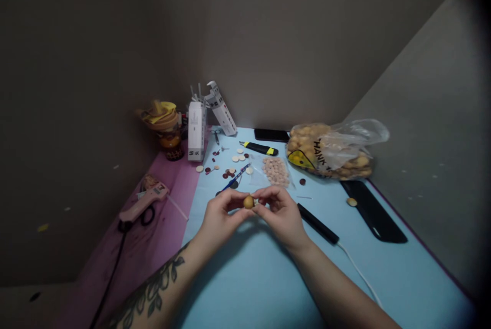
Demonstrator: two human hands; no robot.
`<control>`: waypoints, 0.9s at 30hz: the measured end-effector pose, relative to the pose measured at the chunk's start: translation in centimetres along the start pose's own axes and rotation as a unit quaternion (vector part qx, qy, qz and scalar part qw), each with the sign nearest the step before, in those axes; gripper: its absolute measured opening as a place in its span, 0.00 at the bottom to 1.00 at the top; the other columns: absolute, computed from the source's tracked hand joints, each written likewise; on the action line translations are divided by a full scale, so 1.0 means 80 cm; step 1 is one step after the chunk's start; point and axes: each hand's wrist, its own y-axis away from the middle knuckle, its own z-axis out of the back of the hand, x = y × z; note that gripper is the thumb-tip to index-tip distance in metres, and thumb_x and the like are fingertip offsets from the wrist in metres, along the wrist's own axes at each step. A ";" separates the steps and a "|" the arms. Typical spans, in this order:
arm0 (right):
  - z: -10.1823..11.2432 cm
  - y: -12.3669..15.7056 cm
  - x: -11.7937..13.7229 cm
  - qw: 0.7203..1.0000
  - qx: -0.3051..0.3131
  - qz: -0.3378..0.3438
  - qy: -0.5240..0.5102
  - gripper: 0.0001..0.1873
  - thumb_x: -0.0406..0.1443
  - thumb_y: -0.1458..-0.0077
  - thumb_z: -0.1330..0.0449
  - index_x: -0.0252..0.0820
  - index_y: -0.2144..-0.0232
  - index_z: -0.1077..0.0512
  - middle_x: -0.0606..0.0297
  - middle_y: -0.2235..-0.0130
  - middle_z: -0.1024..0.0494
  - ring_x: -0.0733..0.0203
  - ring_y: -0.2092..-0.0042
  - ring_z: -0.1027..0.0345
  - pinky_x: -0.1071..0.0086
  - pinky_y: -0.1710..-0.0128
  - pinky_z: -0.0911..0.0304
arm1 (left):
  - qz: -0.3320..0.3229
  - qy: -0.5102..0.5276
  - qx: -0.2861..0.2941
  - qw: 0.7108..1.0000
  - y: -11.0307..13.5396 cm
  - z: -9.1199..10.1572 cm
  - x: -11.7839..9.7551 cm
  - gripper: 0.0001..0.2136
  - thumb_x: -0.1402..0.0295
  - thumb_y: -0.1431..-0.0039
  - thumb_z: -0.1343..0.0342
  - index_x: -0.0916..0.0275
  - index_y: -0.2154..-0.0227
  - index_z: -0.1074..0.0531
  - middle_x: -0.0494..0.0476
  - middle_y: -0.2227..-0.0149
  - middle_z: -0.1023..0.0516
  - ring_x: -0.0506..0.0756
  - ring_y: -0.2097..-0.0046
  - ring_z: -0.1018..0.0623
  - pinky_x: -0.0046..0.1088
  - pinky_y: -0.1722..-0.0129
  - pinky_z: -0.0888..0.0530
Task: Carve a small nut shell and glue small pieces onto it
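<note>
Nearby, plastic bag (337,150) holds tan balls; hands pinch one ball (248,202).

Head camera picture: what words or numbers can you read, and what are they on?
"THANK" on the clear plastic bag; more letters hide in its folds.
White boxes: dark print, too blurred to read.
Small ball held by left hand and right hand: no writing seen.

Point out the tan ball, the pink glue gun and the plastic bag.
small tan round ball (248,202): head view, front face
pink plastic glue gun (148,202): head view, body
clear plastic bag (345,147): head view, middle
</note>
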 end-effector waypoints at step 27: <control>0.010 -0.006 0.001 0.990 0.055 0.047 0.124 0.08 0.32 0.49 0.35 0.46 0.64 0.22 0.65 0.67 0.22 0.60 0.65 0.30 0.67 0.64 0.34 | 0.041 0.004 0.009 0.999 -0.003 0.006 0.015 0.11 0.66 0.55 0.34 0.63 0.68 0.26 0.53 0.69 0.21 0.51 0.67 0.24 0.26 0.65 0.29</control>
